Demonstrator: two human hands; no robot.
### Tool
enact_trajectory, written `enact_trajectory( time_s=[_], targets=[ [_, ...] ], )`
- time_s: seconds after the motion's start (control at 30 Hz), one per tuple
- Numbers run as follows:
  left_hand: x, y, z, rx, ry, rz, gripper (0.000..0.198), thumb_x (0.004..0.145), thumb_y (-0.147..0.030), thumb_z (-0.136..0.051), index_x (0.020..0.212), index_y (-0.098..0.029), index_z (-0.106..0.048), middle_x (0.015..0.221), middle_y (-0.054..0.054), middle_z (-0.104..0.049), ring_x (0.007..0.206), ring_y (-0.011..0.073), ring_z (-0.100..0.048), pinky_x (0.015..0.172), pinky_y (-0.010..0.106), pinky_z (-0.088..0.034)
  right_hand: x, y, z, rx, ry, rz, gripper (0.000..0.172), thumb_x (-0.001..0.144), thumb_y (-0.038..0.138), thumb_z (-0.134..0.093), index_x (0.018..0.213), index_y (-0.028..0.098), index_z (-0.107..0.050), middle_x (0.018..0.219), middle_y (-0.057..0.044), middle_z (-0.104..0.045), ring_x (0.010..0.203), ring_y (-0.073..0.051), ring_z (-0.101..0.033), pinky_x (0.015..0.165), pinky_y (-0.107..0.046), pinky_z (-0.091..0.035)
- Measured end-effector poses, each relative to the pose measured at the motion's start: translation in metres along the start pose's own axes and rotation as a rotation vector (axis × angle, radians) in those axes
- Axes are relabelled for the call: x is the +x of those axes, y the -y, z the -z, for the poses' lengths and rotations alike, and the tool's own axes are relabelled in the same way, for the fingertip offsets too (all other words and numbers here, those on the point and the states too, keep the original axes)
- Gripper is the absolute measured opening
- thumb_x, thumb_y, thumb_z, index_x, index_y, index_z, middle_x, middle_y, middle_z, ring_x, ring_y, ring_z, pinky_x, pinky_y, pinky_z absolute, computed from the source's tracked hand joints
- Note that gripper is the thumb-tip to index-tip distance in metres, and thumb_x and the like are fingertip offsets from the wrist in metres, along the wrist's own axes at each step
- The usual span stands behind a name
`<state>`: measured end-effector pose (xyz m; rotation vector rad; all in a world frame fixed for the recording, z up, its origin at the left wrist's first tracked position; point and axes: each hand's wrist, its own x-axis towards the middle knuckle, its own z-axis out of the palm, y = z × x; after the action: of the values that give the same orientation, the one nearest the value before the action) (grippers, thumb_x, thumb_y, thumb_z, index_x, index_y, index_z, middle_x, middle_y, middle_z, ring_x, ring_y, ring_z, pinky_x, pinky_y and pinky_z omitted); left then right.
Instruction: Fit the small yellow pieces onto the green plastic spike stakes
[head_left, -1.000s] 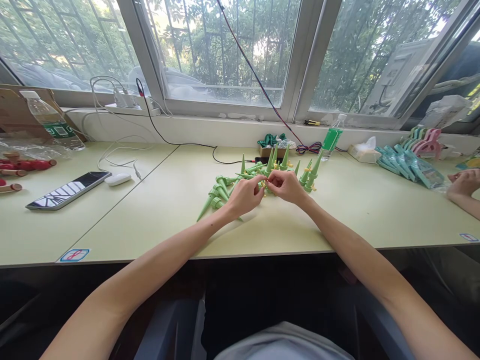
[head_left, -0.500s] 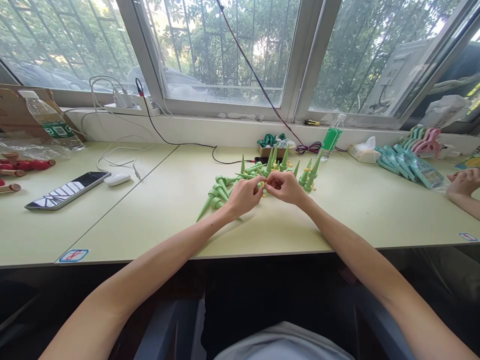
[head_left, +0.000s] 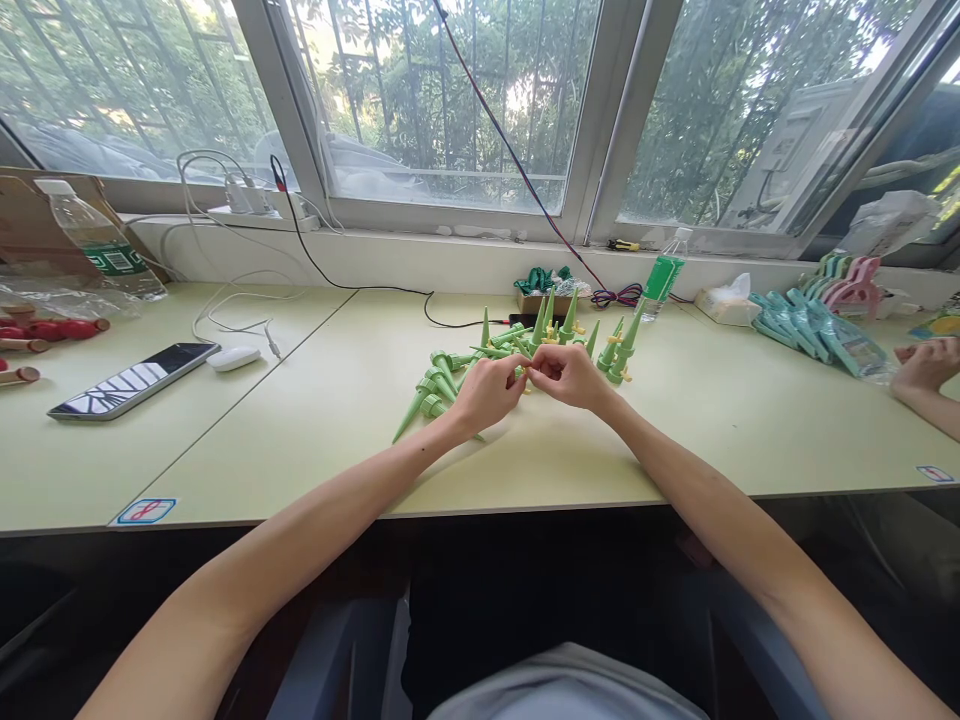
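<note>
My left hand (head_left: 486,393) and my right hand (head_left: 568,373) meet at the middle of the pale green table (head_left: 315,420), fingers pinched together on a small green spike with a yellow piece (head_left: 527,374) between them. Around and behind the hands lies a pile of green cone-shaped spikes (head_left: 442,375); several lie flat at the left, others stand upright (head_left: 622,355) at the right with yellow knobs.
A phone (head_left: 131,381) and a white mouse-like case (head_left: 235,358) lie at the left, a water bottle (head_left: 101,243) and red sticks (head_left: 52,330) further left. Teal packets (head_left: 814,325) are stacked at the right, where another person's hand (head_left: 926,365) rests. Cables run along the window sill.
Both hands stay together at the same spot; only the fingers shift slightly on the small piece.
</note>
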<state>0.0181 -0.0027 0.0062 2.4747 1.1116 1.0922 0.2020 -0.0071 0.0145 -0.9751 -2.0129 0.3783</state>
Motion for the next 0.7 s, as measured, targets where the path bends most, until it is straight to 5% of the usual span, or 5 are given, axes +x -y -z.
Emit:
enact_trajectory(
  time_s=[0.7],
  targets=[
    [-0.0006,-0.0004,-0.0017,0.025,0.003,0.023,0.020,0.087,-0.019,-0.052,0.092,-0.019,-0.072,0.054,-0.002,-0.056,0.051,0.0130,-0.048,0.057,0.025,-0.035,0.0009,0.0000,-0.0005,-0.070,0.017,-0.006,0.024,0.085,0.033,-0.059,0.066,0.018,-0.056,0.052,0.004,-0.046,0.051,-0.009,-0.035,0.051,-0.025,-0.029]
  ],
)
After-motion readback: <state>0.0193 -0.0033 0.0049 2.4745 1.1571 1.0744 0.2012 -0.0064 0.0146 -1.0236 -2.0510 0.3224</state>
